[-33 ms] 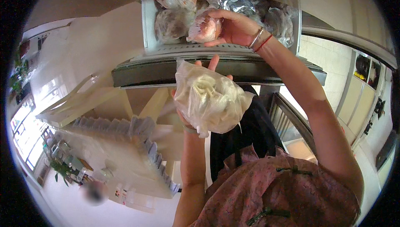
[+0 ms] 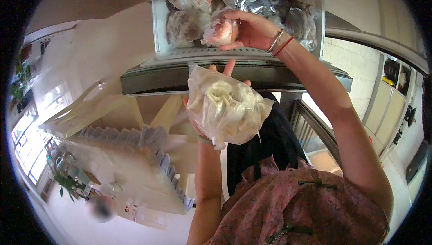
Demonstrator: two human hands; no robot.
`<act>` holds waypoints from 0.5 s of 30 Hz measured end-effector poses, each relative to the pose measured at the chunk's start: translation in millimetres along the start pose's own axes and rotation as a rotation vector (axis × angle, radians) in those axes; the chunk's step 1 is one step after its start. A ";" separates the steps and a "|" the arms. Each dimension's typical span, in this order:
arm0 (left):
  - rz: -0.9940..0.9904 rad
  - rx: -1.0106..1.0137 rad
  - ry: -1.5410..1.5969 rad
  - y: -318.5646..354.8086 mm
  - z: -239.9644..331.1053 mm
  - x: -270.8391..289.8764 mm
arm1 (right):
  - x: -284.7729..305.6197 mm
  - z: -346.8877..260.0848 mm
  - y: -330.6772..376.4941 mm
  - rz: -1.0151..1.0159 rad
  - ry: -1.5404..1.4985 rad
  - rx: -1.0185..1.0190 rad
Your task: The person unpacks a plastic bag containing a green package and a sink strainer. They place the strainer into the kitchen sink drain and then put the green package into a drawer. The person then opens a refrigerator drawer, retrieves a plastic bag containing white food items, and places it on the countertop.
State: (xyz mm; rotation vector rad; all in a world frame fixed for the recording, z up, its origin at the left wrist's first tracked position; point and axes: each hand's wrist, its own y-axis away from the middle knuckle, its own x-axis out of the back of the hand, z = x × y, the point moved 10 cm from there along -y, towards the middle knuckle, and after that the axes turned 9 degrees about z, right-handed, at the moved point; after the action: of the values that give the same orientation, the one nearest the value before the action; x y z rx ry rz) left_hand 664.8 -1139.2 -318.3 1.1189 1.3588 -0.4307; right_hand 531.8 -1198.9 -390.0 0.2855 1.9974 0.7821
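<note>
On my left hand [image 2: 230, 67] rests a whitish translucent plastic bag [image 2: 227, 108] with pale lumpy contents. The bag covers most of the palm, and a few fingertips show past its far edge. My right hand [image 2: 258, 30] reaches over an open freezer drawer [image 2: 160, 31], fingers and thumb around a small bag of frozen pinkish food [image 2: 220, 31]. That bag lies among other packages in the drawer. What exactly either bag contains, I cannot tell.
Other bagged packages [image 2: 186, 24] fill the drawer, some dark, some clear. A dark drawer front [image 2: 162, 77] runs across its near side. To the left stands a table with a ruffled cloth [image 2: 117, 155]. A dark-framed rack [image 2: 315, 123] stands at my right.
</note>
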 end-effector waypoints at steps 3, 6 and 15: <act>-0.059 0.028 0.027 -4.4 9.7 -9.7 | 1.3 0.9 1.6 0.039 -0.070 0.000; -0.027 -0.009 0.006 -6.5 17.2 -11.4 | 8.7 5.6 -3.7 0.065 -0.099 -0.033; -0.032 -0.011 0.009 -4.0 16.7 -7.6 | 11.0 10.3 -7.8 0.059 -0.177 -0.041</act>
State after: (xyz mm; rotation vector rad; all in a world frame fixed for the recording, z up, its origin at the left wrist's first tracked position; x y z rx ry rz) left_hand 669.0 -1157.3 -315.7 1.0924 1.3864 -0.4413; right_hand 535.5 -1195.3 -406.2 0.3787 1.8116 0.8058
